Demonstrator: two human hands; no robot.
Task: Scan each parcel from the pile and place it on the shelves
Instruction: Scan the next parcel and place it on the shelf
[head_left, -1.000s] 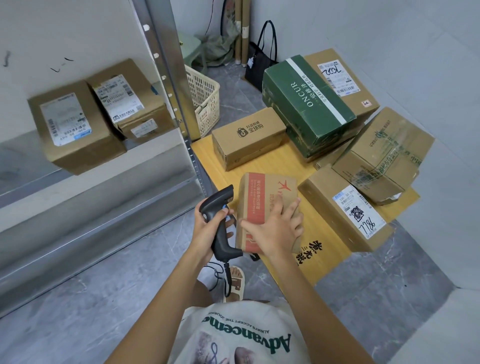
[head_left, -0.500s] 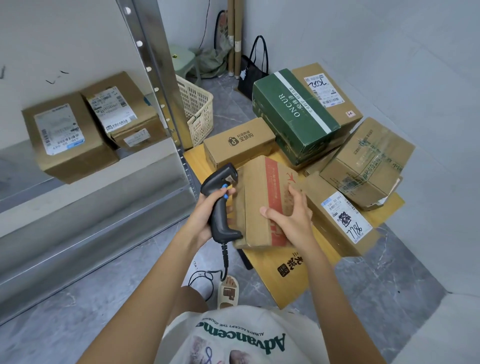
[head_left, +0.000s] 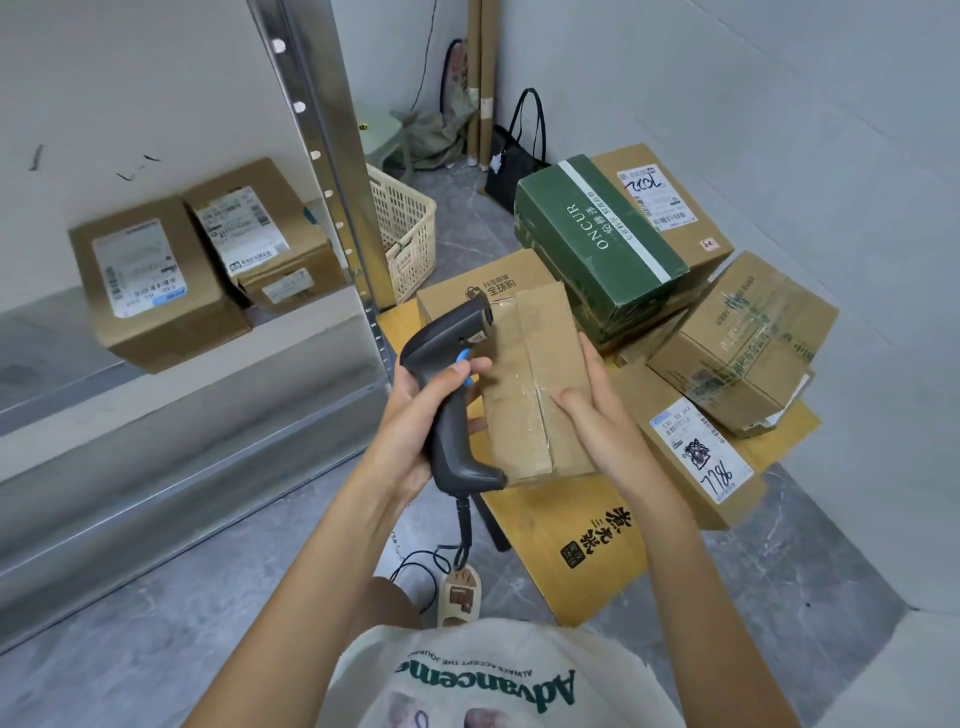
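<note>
Parcel: small brown cardboard box sealed with clear tape (head_left: 535, 384), held up in front of the person, above the low wooden tabletop (head_left: 582, 545) where the pile sits.
Right hand (head_left: 597, 415): fingers wrapped around the box's right side, thumb on the taped top face.
Left hand (head_left: 421, 415): fingers clenched around the black handheld barcode scanner (head_left: 452, 395), its head just beside the box.
Label: none visible on the upturned face.
Handling: looks light and stiff; the tape may be slick, so bare cardboard edges seem the safer hold.
Shelf: grey metal shelf (head_left: 156, 364) on the left carries two brown labelled boxes (head_left: 156, 280).
</note>
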